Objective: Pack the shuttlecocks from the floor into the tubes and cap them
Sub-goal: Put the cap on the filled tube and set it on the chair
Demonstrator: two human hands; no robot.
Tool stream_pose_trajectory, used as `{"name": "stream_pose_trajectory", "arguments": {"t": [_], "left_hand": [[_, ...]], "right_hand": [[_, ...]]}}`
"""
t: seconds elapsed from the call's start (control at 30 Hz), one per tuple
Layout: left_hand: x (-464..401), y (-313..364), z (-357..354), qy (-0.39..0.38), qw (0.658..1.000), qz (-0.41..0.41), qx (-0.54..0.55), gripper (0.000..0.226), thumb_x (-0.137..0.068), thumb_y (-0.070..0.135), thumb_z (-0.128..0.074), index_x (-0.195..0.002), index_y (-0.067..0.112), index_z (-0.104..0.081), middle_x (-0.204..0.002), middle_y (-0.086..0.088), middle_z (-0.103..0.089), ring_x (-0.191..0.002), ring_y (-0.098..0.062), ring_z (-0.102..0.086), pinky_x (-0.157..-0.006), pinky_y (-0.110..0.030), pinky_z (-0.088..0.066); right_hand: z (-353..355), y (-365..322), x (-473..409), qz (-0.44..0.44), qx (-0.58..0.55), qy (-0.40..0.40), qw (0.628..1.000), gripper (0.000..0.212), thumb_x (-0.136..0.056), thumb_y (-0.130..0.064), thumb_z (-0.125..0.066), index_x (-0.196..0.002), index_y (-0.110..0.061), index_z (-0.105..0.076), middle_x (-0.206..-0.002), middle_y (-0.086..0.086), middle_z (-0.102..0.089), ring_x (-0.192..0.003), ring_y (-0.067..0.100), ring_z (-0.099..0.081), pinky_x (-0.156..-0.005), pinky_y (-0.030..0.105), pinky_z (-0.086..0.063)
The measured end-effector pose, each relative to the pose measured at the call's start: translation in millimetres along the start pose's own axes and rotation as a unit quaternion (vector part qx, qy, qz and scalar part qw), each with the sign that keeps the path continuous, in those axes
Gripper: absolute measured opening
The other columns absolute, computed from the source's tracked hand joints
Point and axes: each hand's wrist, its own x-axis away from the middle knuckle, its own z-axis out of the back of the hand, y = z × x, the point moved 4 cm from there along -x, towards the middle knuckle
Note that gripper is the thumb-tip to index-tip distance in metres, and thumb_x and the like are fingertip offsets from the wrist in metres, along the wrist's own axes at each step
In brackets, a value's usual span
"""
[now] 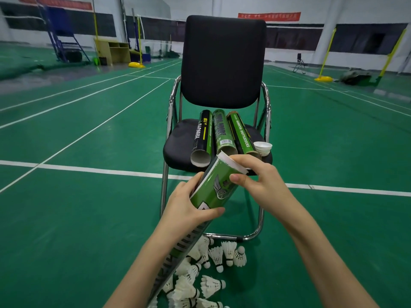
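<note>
The left hand (191, 207) wraps the green tube (211, 187) at mid-length, steadying it at a slant. To its right, the right hand (255, 181) pinches the white cap (231, 162) at the tube's far end, apparently seating it. Loose shuttlecocks (213, 263) lie on the near floor; three open tubes (220, 134) wait on the chair (222, 63) beyond.

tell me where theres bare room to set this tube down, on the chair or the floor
The chair seat is bare left of the black tube, bordered by the chrome frame. Its right side is crowded: two green tubes and stacked white caps. The floor left of the chair legs is open; the shuttlecocks crowd the floor below the seat.
</note>
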Motion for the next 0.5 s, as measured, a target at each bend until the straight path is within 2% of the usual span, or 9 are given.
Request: {"name": "stream_pose_trajectory", "arguments": {"t": [0.1,0.27,0.37,0.43,0.5], "left_hand": [[0.7,0.5,2.3,0.006,1.0,-0.002,-0.006,0.079,-0.057,0.04,-0.083,-0.123,0.047,-0.04,-0.101,0.014,-0.049,-0.097,0.002,-0.05,-0.08,-0.016,-0.042],[1.9,-5.3,2.9,-0.002,1.0,0.012,-0.021,0.091,-0.056,0.046,-0.082,-0.135,0.035,-0.039,-0.101,0.012,-0.049,-0.101,-0.009,-0.051,-0.089,-0.032,-0.046],[2.3,-6.7,3.0,0.001,1.0,0.011,-0.029,0.094,-0.055,0.047,-0.081,-0.137,0.034,-0.037,-0.103,0.011,-0.048,-0.104,-0.012,-0.05,-0.091,-0.035,-0.045],[3.1,-6.3,1.9,0.003,1.0,0.012,-0.028,0.092,-0.056,0.047,-0.081,-0.136,0.035,-0.038,-0.102,0.01,-0.049,-0.103,-0.012,-0.05,-0.09,-0.034,-0.045],[3.4,-6.4,1.5,0.007,1.0,0.016,-0.023,0.088,-0.057,0.046,-0.081,-0.134,0.035,-0.04,-0.102,0.009,-0.049,-0.102,-0.011,-0.051,-0.09,-0.033,-0.045]], "right_hand": [[-1.8,-1.2,0.6,-0.005,-0.008,-0.003,1.0,0.03,-0.083,-0.005,-0.065,-0.112,-0.011,-0.064,-0.104,-0.012,-0.064,-0.096,-0.004,-0.055,-0.085,0.01,-0.041],[-3.7,0.4,3.2,-0.023,-0.021,-0.018,0.999,0.028,-0.085,-0.007,-0.063,-0.111,-0.017,-0.065,-0.103,-0.012,-0.066,-0.098,0.003,-0.057,-0.086,0.017,-0.044],[-4.7,-0.7,6.7,-0.018,-0.022,-0.005,1.0,0.03,-0.085,-0.006,-0.063,-0.11,-0.022,-0.066,-0.099,-0.015,-0.066,-0.095,-0.002,-0.056,-0.085,0.017,-0.044],[-5.6,-2.0,7.4,-0.008,-0.009,0.007,1.0,0.035,-0.084,-0.006,-0.063,-0.108,-0.032,-0.064,-0.096,-0.021,-0.064,-0.093,-0.01,-0.055,-0.085,0.014,-0.043],[-8.4,-2.0,7.2,-0.004,0.01,0.016,1.0,0.041,-0.085,-0.005,-0.062,-0.107,-0.039,-0.062,-0.098,-0.021,-0.065,-0.098,-0.013,-0.054,-0.088,0.012,-0.041]]}}
